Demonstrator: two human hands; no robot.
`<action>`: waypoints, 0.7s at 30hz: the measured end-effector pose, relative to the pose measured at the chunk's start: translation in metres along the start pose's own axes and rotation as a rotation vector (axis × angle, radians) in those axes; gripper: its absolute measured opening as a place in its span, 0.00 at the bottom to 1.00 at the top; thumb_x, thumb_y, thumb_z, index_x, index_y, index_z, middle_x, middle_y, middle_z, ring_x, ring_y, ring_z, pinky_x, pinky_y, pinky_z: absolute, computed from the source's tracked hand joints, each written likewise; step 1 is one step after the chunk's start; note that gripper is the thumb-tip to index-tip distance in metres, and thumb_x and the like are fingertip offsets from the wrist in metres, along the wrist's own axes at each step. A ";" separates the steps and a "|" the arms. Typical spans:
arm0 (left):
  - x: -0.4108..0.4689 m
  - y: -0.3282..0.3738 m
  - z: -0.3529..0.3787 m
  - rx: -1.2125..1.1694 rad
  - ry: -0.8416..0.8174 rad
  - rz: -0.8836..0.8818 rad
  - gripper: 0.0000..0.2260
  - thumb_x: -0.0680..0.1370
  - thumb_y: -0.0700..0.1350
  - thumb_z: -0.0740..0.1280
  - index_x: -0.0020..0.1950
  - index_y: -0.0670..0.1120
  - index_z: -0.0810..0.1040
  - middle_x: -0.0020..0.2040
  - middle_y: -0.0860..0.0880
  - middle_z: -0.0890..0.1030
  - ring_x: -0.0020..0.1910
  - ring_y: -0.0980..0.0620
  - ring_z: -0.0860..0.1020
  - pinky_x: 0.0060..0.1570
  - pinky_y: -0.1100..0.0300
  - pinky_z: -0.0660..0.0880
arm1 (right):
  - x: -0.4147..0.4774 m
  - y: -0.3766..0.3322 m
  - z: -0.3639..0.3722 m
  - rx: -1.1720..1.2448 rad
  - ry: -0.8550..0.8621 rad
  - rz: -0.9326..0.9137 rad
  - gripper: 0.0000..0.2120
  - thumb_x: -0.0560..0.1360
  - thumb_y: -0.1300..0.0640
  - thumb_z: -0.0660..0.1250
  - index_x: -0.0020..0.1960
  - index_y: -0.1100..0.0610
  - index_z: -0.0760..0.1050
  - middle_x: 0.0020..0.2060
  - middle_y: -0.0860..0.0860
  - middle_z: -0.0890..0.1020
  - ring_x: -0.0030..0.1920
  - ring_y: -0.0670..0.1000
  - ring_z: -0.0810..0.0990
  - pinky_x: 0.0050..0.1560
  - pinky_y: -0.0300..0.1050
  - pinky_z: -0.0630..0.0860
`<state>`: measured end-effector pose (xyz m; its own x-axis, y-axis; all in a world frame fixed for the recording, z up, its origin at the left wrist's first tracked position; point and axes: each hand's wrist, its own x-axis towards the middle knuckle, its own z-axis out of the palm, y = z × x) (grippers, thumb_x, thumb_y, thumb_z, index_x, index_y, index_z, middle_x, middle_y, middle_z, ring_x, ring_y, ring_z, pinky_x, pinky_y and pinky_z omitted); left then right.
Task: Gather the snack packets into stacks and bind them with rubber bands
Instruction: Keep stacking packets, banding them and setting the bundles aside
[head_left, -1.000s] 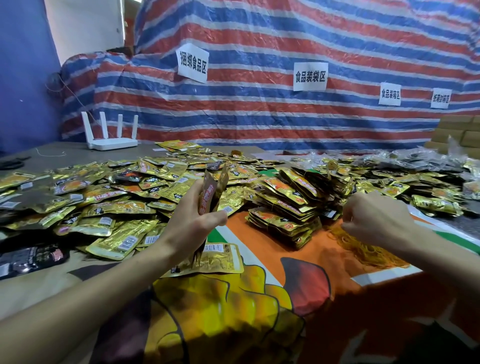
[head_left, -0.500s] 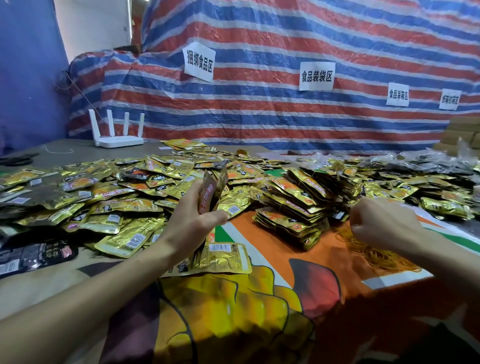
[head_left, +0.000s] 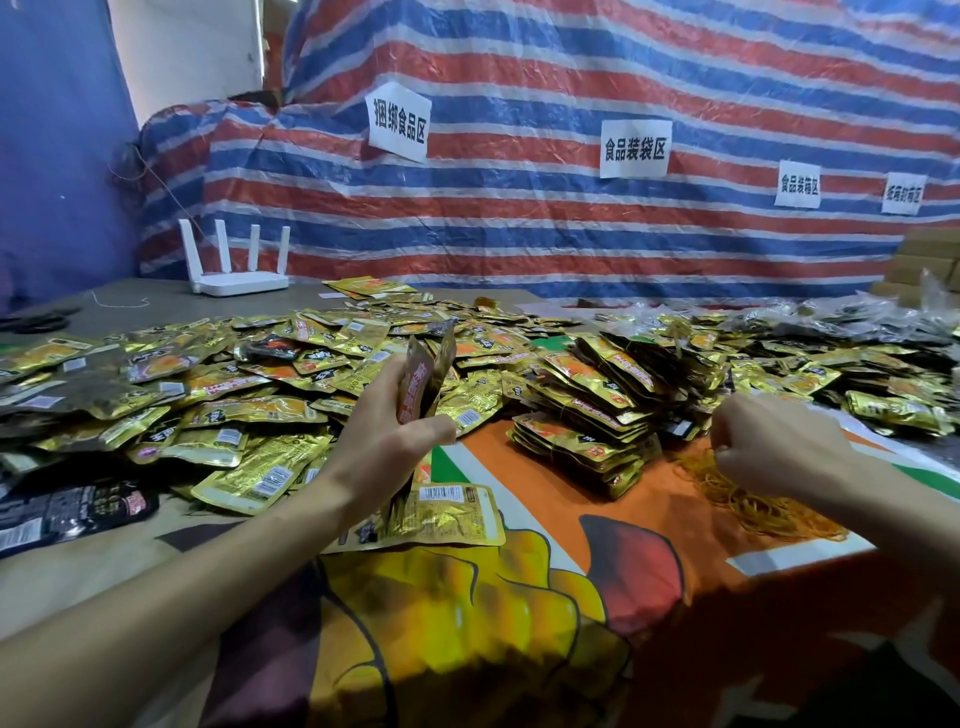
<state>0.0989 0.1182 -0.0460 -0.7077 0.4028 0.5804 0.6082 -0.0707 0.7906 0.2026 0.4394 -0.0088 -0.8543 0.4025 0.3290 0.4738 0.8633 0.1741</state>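
Note:
My left hand (head_left: 384, 436) grips a small upright stack of gold snack packets (head_left: 423, 376), thumb across the front. One loose gold packet (head_left: 447, 514) lies flat just below that hand. A wide spread of loose packets (head_left: 208, 395) covers the table to the left. Bound stacks of packets (head_left: 597, 410) are piled in the middle. My right hand (head_left: 769, 441) hovers with curled fingers over a heap of yellow rubber bands (head_left: 748, 493); whether it pinches a band is hidden.
A printed orange and yellow cloth (head_left: 519, 597) covers the near table. A white router (head_left: 239, 270) stands at the back left. Bagged packets (head_left: 857, 332) lie at the far right, cardboard boxes (head_left: 930, 260) behind them. A striped tarp (head_left: 571, 218) with paper signs closes the back.
The view has shifted slightly. My right hand has stayed over the rubber bands, edging a little right. My left hand keeps the stack upright in the same place.

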 end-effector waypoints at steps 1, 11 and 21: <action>0.000 0.001 0.000 -0.004 0.008 -0.006 0.16 0.65 0.44 0.68 0.51 0.52 0.72 0.36 0.67 0.76 0.36 0.67 0.74 0.36 0.76 0.70 | 0.000 0.000 0.000 0.003 0.001 0.003 0.04 0.72 0.59 0.67 0.40 0.51 0.74 0.34 0.47 0.78 0.34 0.49 0.77 0.30 0.42 0.75; 0.006 0.008 -0.009 -0.400 -0.023 -0.192 0.24 0.65 0.39 0.63 0.60 0.37 0.74 0.43 0.42 0.68 0.37 0.48 0.68 0.42 0.52 0.66 | 0.000 -0.041 -0.048 0.509 0.434 -0.111 0.05 0.77 0.56 0.68 0.48 0.54 0.82 0.43 0.56 0.85 0.42 0.61 0.81 0.42 0.54 0.79; 0.005 -0.011 -0.044 -0.554 -0.047 -0.449 0.05 0.63 0.43 0.67 0.35 0.43 0.81 0.37 0.43 0.71 0.36 0.47 0.72 0.36 0.54 0.66 | 0.005 -0.212 -0.049 0.867 0.298 -0.467 0.03 0.77 0.52 0.69 0.47 0.50 0.80 0.44 0.46 0.84 0.45 0.49 0.81 0.47 0.50 0.79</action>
<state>0.0731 0.0811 -0.0434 -0.8234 0.5394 0.1761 -0.0192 -0.3367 0.9414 0.1080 0.2432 0.0016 -0.7699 -0.0192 0.6379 -0.3101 0.8849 -0.3476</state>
